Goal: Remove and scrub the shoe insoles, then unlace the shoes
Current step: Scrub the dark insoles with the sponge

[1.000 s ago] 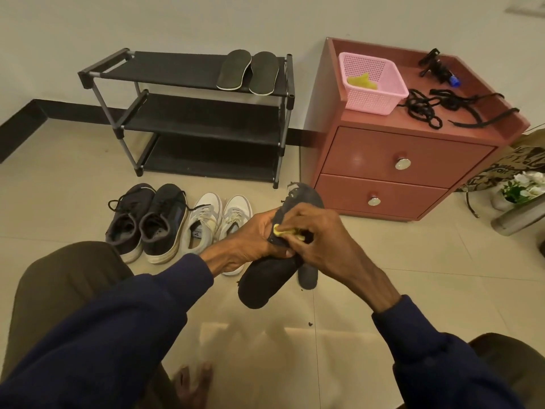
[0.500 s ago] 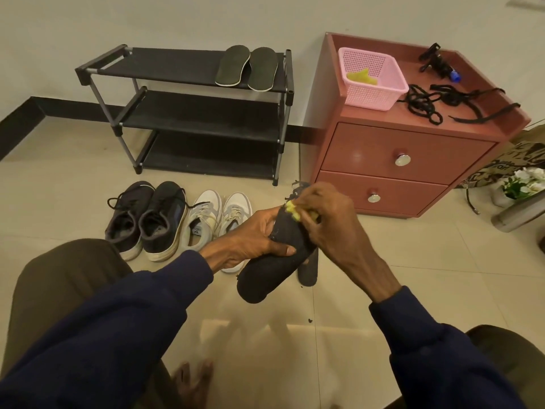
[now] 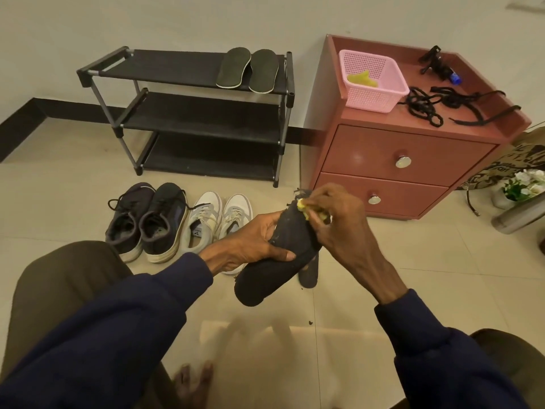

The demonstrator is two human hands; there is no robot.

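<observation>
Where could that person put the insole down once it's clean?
The shoe rack's top shelf is bare left of the two insoles lying there, and both lower shelves are free. Floor tiles before the nightstand are open too. The nightstand top is crowded: pink basket, black laces.

We look down at a corner of a home, perhaps a hallway or bedroom. Against the plain wall at the far left stands a three-tier black shoe rack, with a dark pair of sneakers and a white pair on the pale floor tiles before it. To the right we see a reddish two-drawer bedside cabinet carrying a pink basket, and white flowers at the right edge.
</observation>
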